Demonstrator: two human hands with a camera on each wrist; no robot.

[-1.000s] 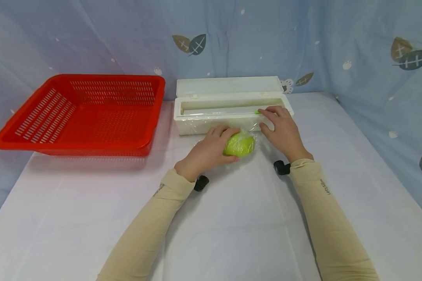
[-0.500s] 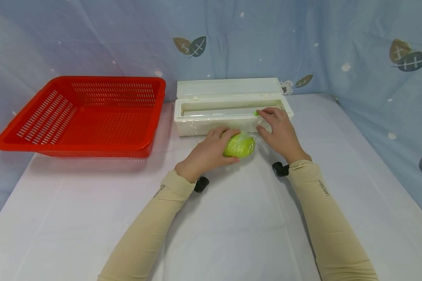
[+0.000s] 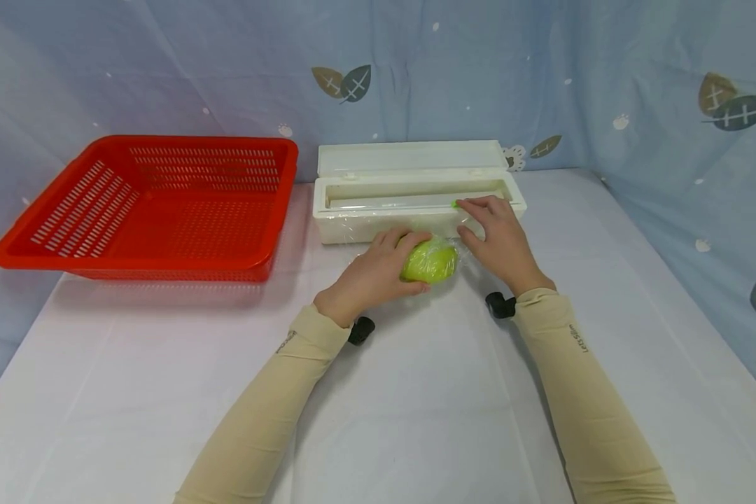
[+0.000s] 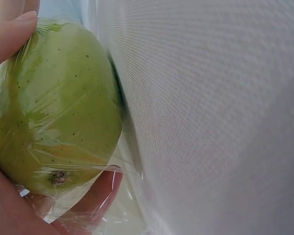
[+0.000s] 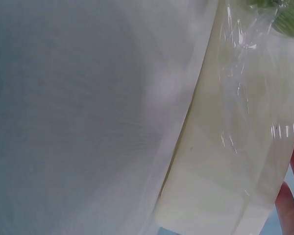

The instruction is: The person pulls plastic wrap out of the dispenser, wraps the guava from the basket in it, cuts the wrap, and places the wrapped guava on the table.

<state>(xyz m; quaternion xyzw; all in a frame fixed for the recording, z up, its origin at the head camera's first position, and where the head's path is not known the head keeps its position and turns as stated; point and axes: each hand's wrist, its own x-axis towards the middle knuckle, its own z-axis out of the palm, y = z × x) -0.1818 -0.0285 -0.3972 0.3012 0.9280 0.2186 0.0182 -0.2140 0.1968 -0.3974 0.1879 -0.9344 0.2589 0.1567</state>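
Observation:
My left hand (image 3: 378, 273) grips a green pear (image 3: 433, 262) wrapped in clear cling film, low over the table. Brown specks and a dark blossom end show on the pear (image 4: 63, 98) in the left wrist view. Behind it stands a white cling film box (image 3: 359, 227) with its lid tilted back and a roll (image 3: 390, 201) inside. Film stretches from the box's front edge down to the pear. At that edge, the extended fingertips of my right hand (image 3: 500, 241) touch a small green slider (image 3: 455, 204). The right thumb is apart from the slider, near the box's front.
A red plastic basket (image 3: 252, 264) with slotted sides stands at the back left. White cloth covers the table (image 3: 416, 406). A blue leaf-print curtain (image 3: 453, 84) hangs behind and along the right side.
The right hand has slid slightly left along the box's front edge, and the green slider has moved with it. The left hand keeps hold of the pear in the same place.

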